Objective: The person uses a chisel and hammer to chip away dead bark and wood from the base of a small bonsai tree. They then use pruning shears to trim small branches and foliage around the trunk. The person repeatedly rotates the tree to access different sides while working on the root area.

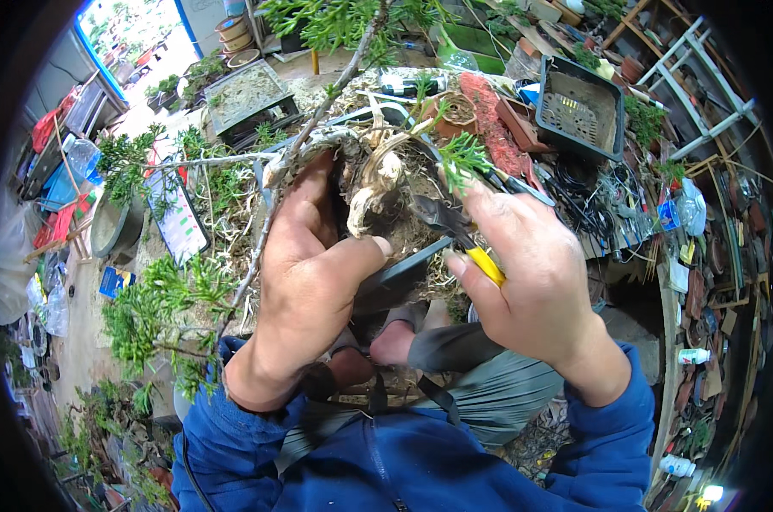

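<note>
A juniper tree with a gnarled, pale trunk [378,183] stands in soil inside a dark pot, whose rim [403,266] shows on my side. My left hand [305,264] is closed around the base of the tree, its thumb lying across the front and its fingertips hidden behind wood. In my right hand [531,264] is a pair of cutting pliers [486,264] with yellow handles, their dark jaws close to the trunk and soil. Whether the jaws touch wood cannot be made out. A long thin branch [254,247] with green foliage [169,311] passes left of my left hand.
Beyond the pot lie a small terracotta pot [456,113] and a red rough strip [493,128]. A black plastic tray [581,107] stands at the back right, near black cable [578,183]. On the left are a phone-like white panel [177,213] and a grey-topped stand [248,94].
</note>
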`<action>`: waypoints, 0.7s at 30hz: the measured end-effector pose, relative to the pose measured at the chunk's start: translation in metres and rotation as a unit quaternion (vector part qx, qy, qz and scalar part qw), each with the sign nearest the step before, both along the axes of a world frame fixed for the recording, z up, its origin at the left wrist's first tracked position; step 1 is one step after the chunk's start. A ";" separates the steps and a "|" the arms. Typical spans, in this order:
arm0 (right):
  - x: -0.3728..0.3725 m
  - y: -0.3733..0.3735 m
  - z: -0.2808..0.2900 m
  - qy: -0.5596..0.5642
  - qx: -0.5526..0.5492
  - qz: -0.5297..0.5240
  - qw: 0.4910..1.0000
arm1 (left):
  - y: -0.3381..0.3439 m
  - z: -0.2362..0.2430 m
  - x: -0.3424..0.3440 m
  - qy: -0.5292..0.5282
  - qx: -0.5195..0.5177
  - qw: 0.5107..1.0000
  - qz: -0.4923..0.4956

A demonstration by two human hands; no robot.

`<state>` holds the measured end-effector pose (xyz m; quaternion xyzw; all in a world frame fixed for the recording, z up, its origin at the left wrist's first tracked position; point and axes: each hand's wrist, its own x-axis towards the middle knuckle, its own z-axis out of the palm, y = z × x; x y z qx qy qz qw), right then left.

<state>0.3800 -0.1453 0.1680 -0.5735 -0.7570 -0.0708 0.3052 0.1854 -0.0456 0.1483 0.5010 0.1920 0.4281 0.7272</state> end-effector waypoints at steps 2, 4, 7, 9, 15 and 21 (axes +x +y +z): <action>0.002 0.006 0.012 -0.107 -0.003 -0.013 0.994 | 0.000 0.002 0.000 0.009 0.018 1.000 0.009; 0.001 0.014 0.022 -0.174 0.035 -0.006 0.984 | -0.001 0.003 0.001 0.026 0.020 0.999 0.016; -0.004 0.021 0.031 -0.266 0.046 -0.007 0.963 | -0.002 0.004 0.002 0.034 0.011 0.999 0.024; -0.004 0.023 0.037 -0.285 0.052 -0.001 0.957 | -0.002 0.003 0.002 0.038 0.014 0.999 0.032; -0.013 0.021 0.048 -0.334 0.038 -0.023 0.941 | -0.002 0.002 0.003 0.057 0.029 0.997 0.052; -0.031 0.018 0.052 -0.354 0.011 -0.059 0.933 | -0.004 -0.001 0.004 0.085 0.062 0.991 0.078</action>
